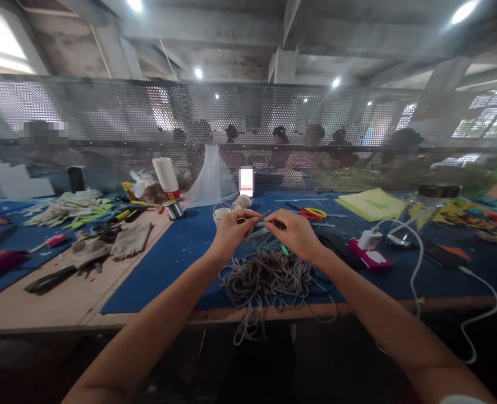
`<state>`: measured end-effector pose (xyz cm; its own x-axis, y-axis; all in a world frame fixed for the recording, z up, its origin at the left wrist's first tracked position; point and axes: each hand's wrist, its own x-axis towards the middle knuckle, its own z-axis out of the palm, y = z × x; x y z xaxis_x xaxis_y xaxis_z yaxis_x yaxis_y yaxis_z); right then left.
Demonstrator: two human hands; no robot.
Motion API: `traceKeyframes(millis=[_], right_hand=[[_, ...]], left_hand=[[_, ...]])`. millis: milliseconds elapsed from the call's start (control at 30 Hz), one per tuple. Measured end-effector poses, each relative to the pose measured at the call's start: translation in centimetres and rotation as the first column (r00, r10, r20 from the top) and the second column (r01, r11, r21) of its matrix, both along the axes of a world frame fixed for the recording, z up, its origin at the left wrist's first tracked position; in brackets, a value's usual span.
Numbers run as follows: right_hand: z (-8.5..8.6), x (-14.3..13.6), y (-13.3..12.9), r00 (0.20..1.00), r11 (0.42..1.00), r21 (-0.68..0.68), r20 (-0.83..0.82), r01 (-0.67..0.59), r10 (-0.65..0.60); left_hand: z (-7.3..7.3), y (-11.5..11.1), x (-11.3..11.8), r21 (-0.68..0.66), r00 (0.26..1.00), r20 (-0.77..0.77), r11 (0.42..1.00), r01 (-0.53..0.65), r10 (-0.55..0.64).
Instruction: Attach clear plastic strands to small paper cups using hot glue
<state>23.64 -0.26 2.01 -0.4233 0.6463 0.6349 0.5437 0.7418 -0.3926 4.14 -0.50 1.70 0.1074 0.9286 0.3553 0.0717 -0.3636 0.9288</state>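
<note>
Both hands are raised over the blue mat, fingertips pinched and close to each other. My left hand (pixel 237 229) is closed on something too small to make out. Facing it, my right hand (pixel 289 229) is closed as well, and what it pinches is also too small to name. A thin, pale sliver shows between the fingertips. Below the hands lies a tangled heap of grey cord (pixel 269 275), with some loops hanging over the table's front edge. Thin clear strips (pixel 254 238) lie just behind the heap. A small green piece (pixel 284 250) rests on the cord near my right wrist.
Red-and-yellow scissors (pixel 313 213) lie beyond my right hand. A lit phone (pixel 246 180) stands behind. Stacked cups (pixel 165 175), gloves (pixel 131 241) and tools are left; a magenta box (pixel 370 255), white cable (pixel 417 269) and jar (pixel 427 210) right. People sit behind the mesh screen (pixel 265 112).
</note>
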Motion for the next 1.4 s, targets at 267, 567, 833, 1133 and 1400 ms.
traceKeyframes(millis=[267, 567, 833, 1133, 1400], right_hand=[[2.4, -0.2, -1.8, 0.957, 0.970, 0.197, 0.224, 0.140, -0.183], [3.9, 2.3, 3.4, 0.978, 0.903, -0.379, -0.024, -0.202, 0.208], [0.3, 0.5, 2.1, 0.979, 0.964, -0.226, -0.176, -0.140, 0.101], [1.2, -1.1, -1.9, 0.962, 0.973, 0.178, 0.207, 0.144, -0.180], [4.0, 0.1, 0.0, 0.974, 0.987, 0.077, 0.167, 0.143, -0.154]], left_hand=[[0.1, -0.8, 0.1, 0.403, 0.924, -0.304, 0.910, -0.098, 0.234], [0.8, -0.9, -0.1, 0.057, 0.979, -0.155, 0.988, 0.145, -0.134], [0.4, -0.2, -0.3, -0.086, 0.992, 0.090, 0.992, 0.095, -0.087], [0.2, -0.6, 0.1, 0.264, 0.967, -0.162, 0.952, -0.151, 0.198], [0.1, -1.0, 0.1, 0.381, 0.934, -0.309, 0.923, -0.055, 0.183]])
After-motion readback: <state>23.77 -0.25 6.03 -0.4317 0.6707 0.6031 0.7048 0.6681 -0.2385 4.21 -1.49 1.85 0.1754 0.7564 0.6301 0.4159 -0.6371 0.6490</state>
